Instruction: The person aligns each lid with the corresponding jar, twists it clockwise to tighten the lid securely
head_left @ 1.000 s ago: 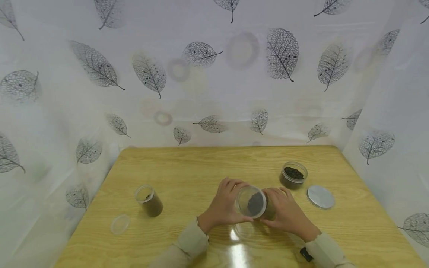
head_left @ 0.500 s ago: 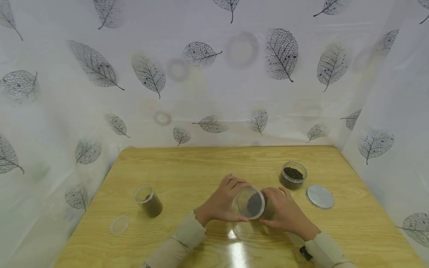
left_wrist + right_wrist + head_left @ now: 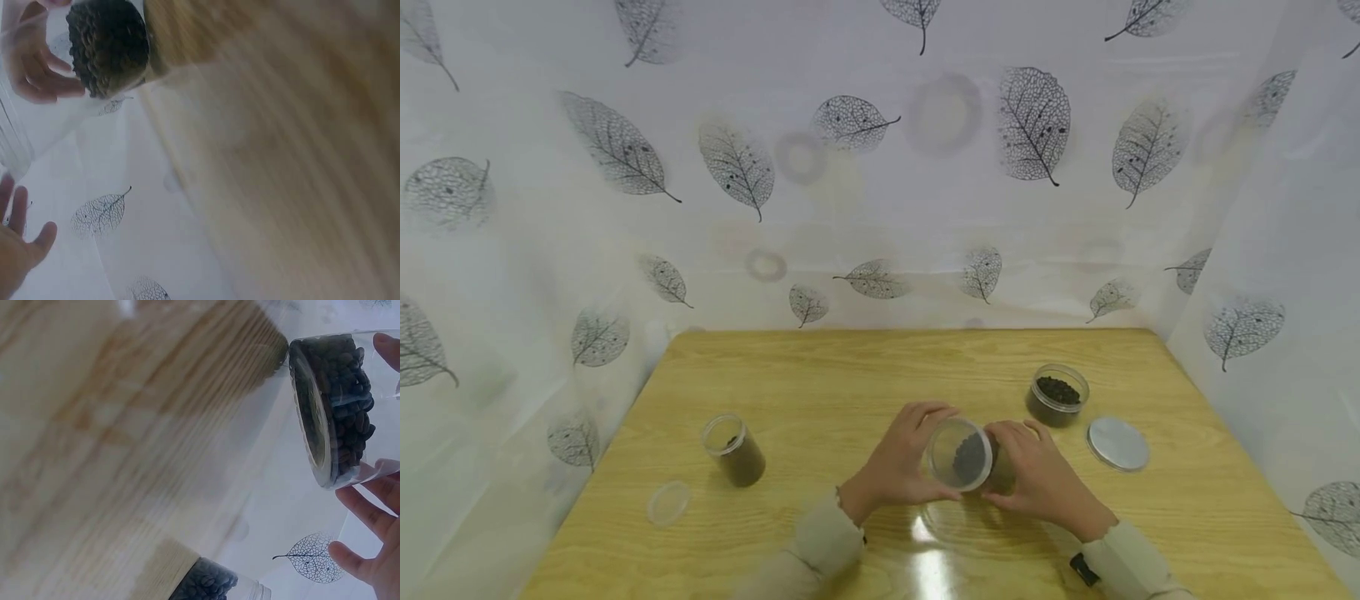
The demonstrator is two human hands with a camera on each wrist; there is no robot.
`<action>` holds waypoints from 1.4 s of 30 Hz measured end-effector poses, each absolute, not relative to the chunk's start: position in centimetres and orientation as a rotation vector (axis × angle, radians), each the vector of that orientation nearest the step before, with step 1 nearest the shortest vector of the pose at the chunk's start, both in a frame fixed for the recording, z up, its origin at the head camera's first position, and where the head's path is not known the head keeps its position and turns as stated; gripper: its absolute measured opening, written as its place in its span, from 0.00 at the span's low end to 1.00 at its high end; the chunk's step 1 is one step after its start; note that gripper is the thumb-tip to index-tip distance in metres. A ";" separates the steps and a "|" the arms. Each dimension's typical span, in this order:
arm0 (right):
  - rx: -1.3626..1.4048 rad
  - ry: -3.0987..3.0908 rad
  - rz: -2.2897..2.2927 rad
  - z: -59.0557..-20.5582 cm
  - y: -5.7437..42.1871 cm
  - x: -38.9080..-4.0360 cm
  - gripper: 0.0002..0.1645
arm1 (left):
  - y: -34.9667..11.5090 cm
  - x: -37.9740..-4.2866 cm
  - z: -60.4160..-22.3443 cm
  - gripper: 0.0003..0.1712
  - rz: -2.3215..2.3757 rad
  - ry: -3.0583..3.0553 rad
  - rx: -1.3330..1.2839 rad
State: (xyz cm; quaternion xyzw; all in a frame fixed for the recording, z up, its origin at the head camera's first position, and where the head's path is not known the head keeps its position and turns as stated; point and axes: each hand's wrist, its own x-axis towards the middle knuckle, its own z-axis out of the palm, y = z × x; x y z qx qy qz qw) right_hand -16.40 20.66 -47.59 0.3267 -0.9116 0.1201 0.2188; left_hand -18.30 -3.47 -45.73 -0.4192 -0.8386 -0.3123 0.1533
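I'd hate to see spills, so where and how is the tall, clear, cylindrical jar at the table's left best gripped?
Probably round the middle of the tall, clear, cylindrical jar, coming from the right. It stands open, with dark contents inside, so it should stay level; the translucent, flat, round lid lies to its near left, so the right side looks freer.

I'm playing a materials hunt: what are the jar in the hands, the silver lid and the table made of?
Held jar: clear, shiny plastic or glass, I can't tell which; what look like coffee beans show through. Silver lid: probably metal, with a smooth grey sheen on top. Table: wood or a wood-look covering, a little glossy; it shows yellowish grain and a bright glare.
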 end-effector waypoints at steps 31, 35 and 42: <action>0.929 -2.491 0.316 -47.5 20.6 -16.4 0.56 | -3.1 -17.6 -46.5 0.57 -0.932 -2.424 -1.058; 0.937 -2.486 0.313 -47.3 20.5 -16.4 0.56 | -3.5 -18.1 -46.5 0.57 -0.933 -2.408 -1.127; 0.945 -2.479 0.284 -47.4 20.4 -16.7 0.57 | -4.2 -18.9 -46.5 0.60 -0.862 -2.408 -1.216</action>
